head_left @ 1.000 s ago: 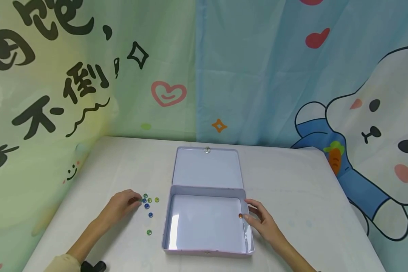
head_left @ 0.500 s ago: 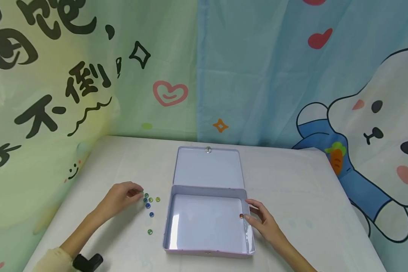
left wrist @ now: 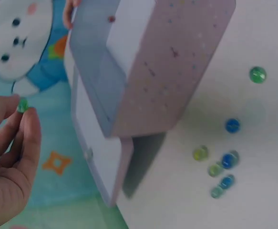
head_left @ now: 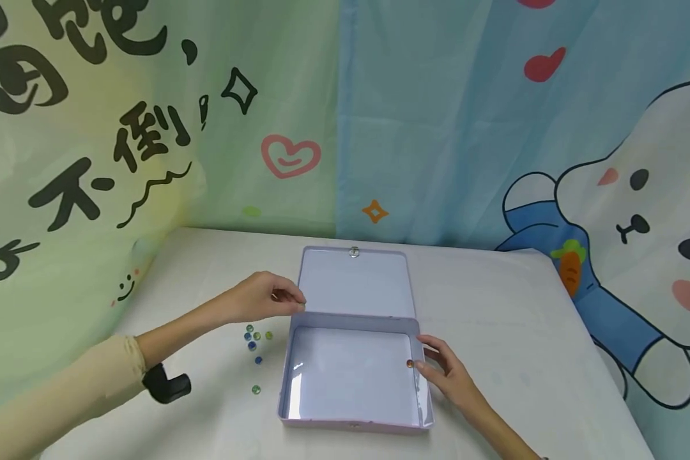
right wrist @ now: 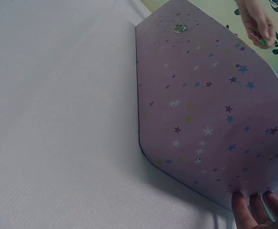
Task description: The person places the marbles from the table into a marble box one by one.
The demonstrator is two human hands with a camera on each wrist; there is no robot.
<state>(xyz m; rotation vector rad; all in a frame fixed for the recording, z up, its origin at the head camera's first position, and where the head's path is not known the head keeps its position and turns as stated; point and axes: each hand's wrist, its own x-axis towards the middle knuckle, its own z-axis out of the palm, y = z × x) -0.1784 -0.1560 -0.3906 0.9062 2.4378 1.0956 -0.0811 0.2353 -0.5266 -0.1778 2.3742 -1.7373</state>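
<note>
My left hand (head_left: 264, 297) pinches a green glass marble (left wrist: 23, 105) between thumb and fingertips, above the left hinge corner of an open tin box (head_left: 351, 425). In the right wrist view that marble shows as a green spot at the fingertips. My right hand (head_left: 451, 377) grips the box's right side wall, fingers (right wrist: 243, 210) touching the star-printed outside and thumb at the rim. An orange marble (head_left: 410, 363) lies inside the box near the thumb. Left of the box, several marbles lie on the cloth, among them a green one (head_left: 255, 390) and a blue one (head_left: 258, 360).
The box lid (head_left: 356, 281) lies back behind the box, its clasp at the far edge. A white cloth (head_left: 512, 332) covers the table. Printed curtains (head_left: 425, 128) hang close behind and to the left. A black wrist device (head_left: 167, 383) hangs below my left forearm.
My left hand has lifted from beside the marbles with a green marble and moved right, up to the box's hinge corner. The right hand stays at the box wall.
</note>
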